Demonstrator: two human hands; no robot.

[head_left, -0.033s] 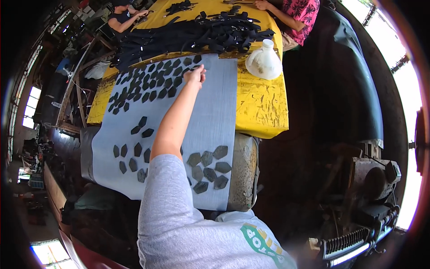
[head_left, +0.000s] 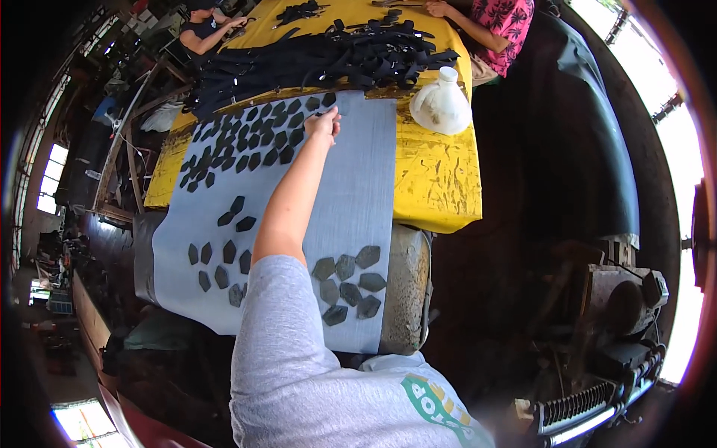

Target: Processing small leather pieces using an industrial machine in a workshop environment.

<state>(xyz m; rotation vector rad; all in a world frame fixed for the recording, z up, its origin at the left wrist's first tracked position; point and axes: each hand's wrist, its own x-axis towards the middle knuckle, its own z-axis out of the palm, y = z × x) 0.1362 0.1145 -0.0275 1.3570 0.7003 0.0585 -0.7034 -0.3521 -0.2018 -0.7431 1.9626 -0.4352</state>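
Observation:
My left arm stretches forward over a grey sheet (head_left: 351, 194) on the table. At its far edge my left hand (head_left: 323, 125) is closed, with fingers curled together; what they hold, if anything, is hidden. A dark pentagon piece (head_left: 329, 99) lies just beyond the hand. Many more such pieces lie in rows to its left, some close together or overlapping. Nearer to me are a loose group (head_left: 229, 249) left of my arm and a cluster of larger greyish ones (head_left: 345, 266) on the right. My right hand is out of view.
A yellow table cover (head_left: 437, 175) lies under the sheet, with black straps (head_left: 328, 56) heaped beyond. A white jug (head_left: 441, 104) stands at the right. Two people work at the far end, one in dark clothing (head_left: 200, 33), one in a pink patterned shirt (head_left: 508, 30). Machinery (head_left: 620, 306) stands lower right.
My left hand has shifted very slightly toward me and to the left. The pieces on the sheet and the jug look the same.

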